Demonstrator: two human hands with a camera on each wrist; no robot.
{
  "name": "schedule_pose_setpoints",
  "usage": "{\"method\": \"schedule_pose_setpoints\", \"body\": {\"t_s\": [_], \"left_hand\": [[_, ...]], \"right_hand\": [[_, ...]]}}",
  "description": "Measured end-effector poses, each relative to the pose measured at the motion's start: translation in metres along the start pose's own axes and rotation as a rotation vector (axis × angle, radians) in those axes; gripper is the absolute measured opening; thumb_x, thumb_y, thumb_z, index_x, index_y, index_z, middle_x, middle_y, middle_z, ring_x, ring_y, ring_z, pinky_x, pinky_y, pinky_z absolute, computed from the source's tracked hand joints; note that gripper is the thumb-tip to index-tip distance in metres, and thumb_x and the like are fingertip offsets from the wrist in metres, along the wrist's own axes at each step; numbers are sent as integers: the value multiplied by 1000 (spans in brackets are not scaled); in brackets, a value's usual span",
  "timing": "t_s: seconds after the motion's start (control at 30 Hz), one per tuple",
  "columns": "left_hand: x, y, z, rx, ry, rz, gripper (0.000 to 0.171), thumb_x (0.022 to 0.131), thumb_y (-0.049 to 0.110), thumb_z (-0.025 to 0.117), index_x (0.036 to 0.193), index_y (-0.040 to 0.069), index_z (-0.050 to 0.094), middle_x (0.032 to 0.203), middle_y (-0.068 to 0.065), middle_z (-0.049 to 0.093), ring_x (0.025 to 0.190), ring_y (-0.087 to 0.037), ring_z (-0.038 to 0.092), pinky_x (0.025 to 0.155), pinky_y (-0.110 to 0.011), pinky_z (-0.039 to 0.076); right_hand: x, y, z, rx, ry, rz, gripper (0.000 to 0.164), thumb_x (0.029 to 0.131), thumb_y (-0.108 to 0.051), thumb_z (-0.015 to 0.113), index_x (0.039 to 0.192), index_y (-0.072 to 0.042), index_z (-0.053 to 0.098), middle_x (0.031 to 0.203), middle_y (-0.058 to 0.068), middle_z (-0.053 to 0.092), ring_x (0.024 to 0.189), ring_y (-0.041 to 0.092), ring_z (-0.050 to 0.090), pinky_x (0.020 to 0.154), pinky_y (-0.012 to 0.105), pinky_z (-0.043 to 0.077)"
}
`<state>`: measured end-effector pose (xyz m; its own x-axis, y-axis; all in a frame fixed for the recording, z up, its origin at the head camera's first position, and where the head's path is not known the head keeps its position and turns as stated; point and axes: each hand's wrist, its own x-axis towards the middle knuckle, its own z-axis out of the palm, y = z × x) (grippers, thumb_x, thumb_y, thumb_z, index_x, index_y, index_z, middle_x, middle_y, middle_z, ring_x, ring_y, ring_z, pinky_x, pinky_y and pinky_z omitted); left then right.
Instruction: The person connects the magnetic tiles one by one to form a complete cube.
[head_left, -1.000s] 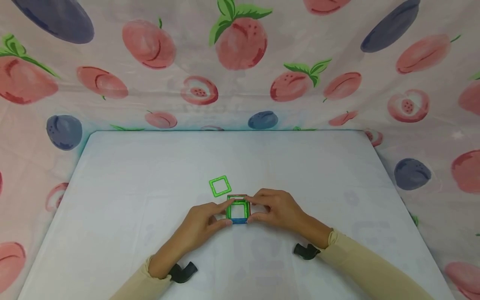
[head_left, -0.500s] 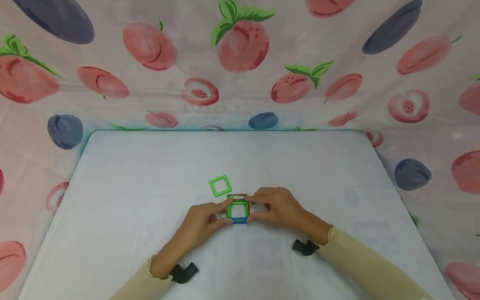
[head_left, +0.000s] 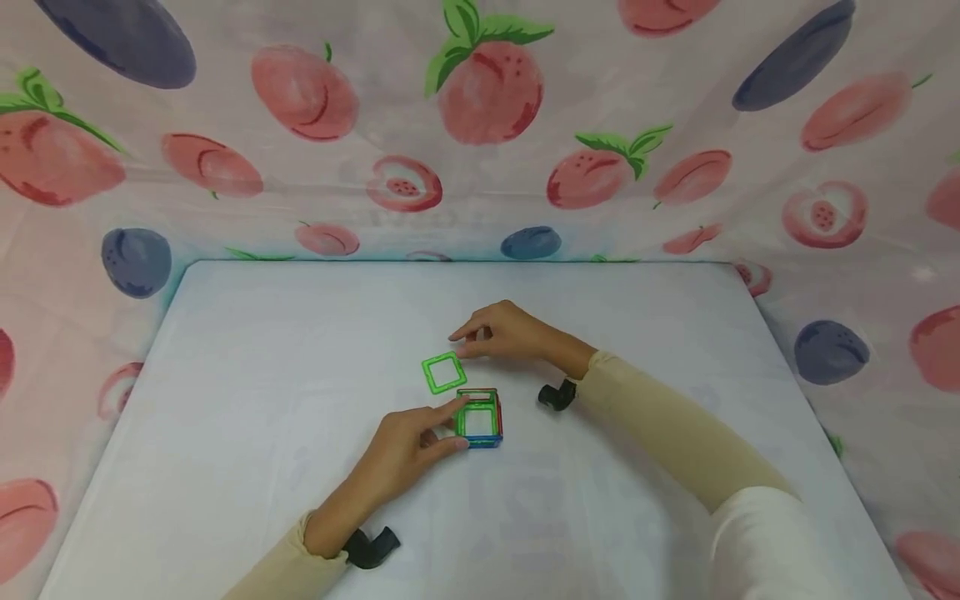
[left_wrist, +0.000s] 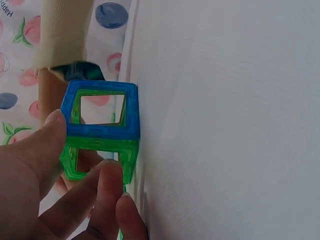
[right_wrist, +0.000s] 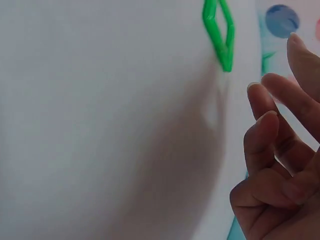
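Observation:
A small cube of magnetic tiles [head_left: 483, 442] stands on the table, with green, blue and red frames. My left hand [head_left: 397, 454] grips its left side, thumb at the front edge and index finger toward the back. In the left wrist view a blue tile [left_wrist: 102, 131] faces the camera, joined to a green one [left_wrist: 100, 144] that the fingers partly cover. A loose green square tile [head_left: 448, 387] lies just behind the cube. Above and right of that tile hovers my right hand [head_left: 506, 331], holding nothing, its fingertips close to the tile's right corner.
The white table [head_left: 637, 500] ends at a back edge against a fruit-print cloth [head_left: 480, 192]. Dark curved wrist pieces [head_left: 372, 548] sit under both sleeves. The right forearm [head_left: 667, 433] crosses the table's right half.
My right hand has let go of the cube and moved back and slightly left, over beside the loose green tile. The left hand keeps its grip on the cube, which stays in place.

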<state>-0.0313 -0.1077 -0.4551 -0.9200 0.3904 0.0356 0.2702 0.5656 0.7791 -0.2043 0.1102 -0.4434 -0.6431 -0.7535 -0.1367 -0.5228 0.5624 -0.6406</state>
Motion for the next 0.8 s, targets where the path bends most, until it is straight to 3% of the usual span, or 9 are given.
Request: {"method": "schedule_pose_setpoints", "body": {"t_s": [0.3,0.5,0.67,0.8], "left_hand": [[0,-5,0,-55,-32,-42,76,88,33,80,155,21,46,101,6,76,63,0,53,60,-21,47],[-1,-6,0,-56,-43,-49,74,89,32,80,154,21,47,99,5,75,64,-1,53,59,-21,46],[-2,-7,0,-58,-50,-55,73,89,32,80,154,21,48,99,5,75,64,-2,53,59,-21,46],[-3,-8,1,-52,-48,-50,73,89,32,80,153,21,49,99,4,74,64,-2,53,59,-21,46]], "right_hand": [[41,6,12,-8,-105,-63,37,85,-40,84,117,-24,78,87,-11,69,81,9,57,75,24,48],[51,1,19,-61,-130,-26,30,79,-39,89,104,-28,77,87,-11,66,80,10,55,73,25,44],[54,-8,21,-94,-144,-4,16,81,-34,88,88,-25,77,81,-9,67,79,9,58,72,24,46],[55,-13,21,-118,-164,5,16,84,-34,86,81,-22,75,78,-7,67,76,10,58,71,24,46]]}}
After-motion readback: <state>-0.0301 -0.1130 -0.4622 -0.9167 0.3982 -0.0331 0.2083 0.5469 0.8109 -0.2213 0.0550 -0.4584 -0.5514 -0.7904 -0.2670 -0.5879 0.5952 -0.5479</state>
